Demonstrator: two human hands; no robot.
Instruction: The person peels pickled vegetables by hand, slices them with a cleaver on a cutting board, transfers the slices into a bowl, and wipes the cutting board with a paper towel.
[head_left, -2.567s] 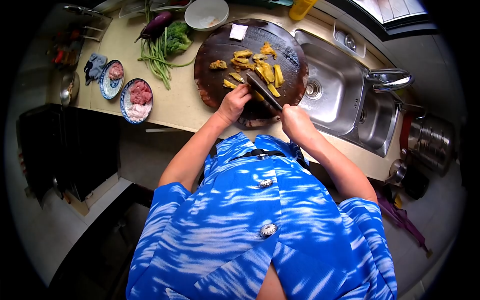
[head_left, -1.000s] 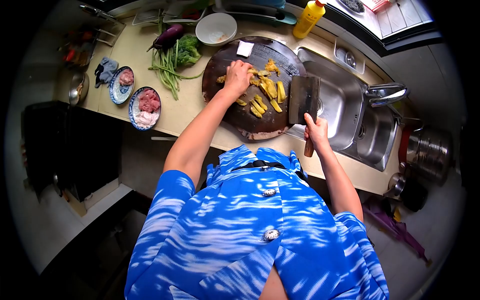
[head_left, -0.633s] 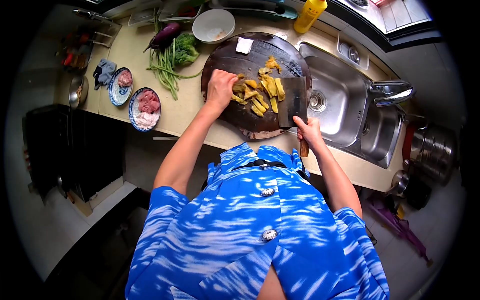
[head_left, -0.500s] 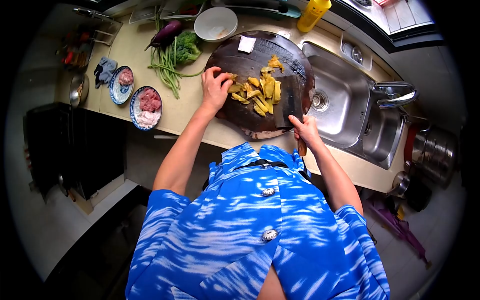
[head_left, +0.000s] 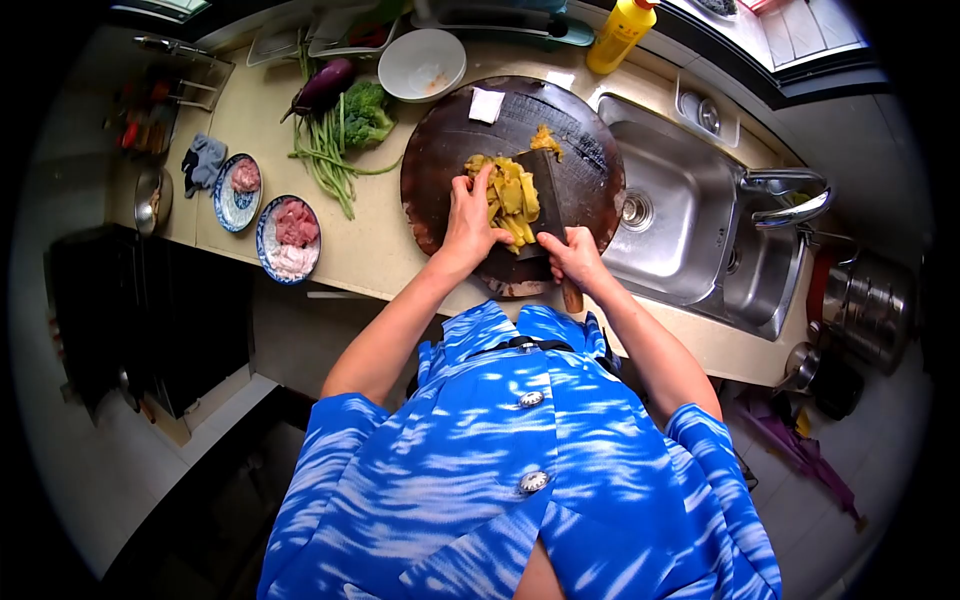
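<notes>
On the round dark chopping board [head_left: 440, 125] lies a heaped pile of yellow-green pickled vegetable pieces [head_left: 516, 198]. My left hand [head_left: 472, 222] rests against the pile's left side, its fingers and thumb spread around it. A cleaver [head_left: 549, 190] is in my right hand [head_left: 573, 256], which wraps round the wooden handle. The broad dark blade stands along the right side of the pile, touching it. A small yellow clump [head_left: 546, 141] sits apart, just beyond the blade's far end. Toward the back of the board is a white square piece [head_left: 487, 106].
Left on the counter are two plates of raw meat, one blue-rimmed [head_left: 264, 240], plus green beans [head_left: 333, 180], broccoli [head_left: 366, 115] and an eggplant [head_left: 325, 84]. A white bowl [head_left: 423, 66] stands behind the board. A steel sink [head_left: 680, 190] adjoins it on the right.
The scattered vegetable pieces are now pushed together into a heap. My left hand has moved right onto them, while the cleaver has shifted left against them.
</notes>
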